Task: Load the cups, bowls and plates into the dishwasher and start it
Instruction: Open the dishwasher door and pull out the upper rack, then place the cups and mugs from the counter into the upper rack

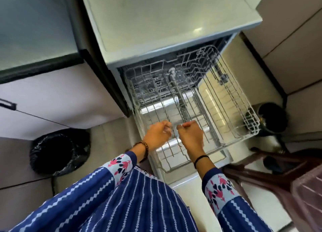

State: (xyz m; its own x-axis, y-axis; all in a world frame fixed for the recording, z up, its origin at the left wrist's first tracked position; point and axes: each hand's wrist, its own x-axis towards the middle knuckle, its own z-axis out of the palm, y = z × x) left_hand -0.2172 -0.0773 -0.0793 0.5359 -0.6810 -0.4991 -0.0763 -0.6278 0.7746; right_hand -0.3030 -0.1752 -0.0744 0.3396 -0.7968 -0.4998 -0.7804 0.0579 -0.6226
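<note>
Dishwasher (pixel 174 31) at 12 o'clock, door down, wire rack (pixel 217 109) pulled out toward the person. Left hand (pixel 157 136) and right hand (pixel 190 136) sit side by side just below centre, over the rack's near wires. Fingers are curled on both; blur hides whether either grips a wire, so cannot tell. Bead bracelet (pixel 143 149) on left wrist, black band (pixel 200 159) on right. Bin (pixel 57 151) on the floor at 8 o'clock. Stool (pixel 261 170) at 4 o'clock. Dark pot (pixel 273 116) at 3 o'clock, beside the rack's corner.

The pulled-out rack (pixel 191 101) of the dishwasher (pixel 174 22) is being viewed steeply from above by a single wide-angle head camera, held close and facing forward-down; edges are being bowed.
</note>
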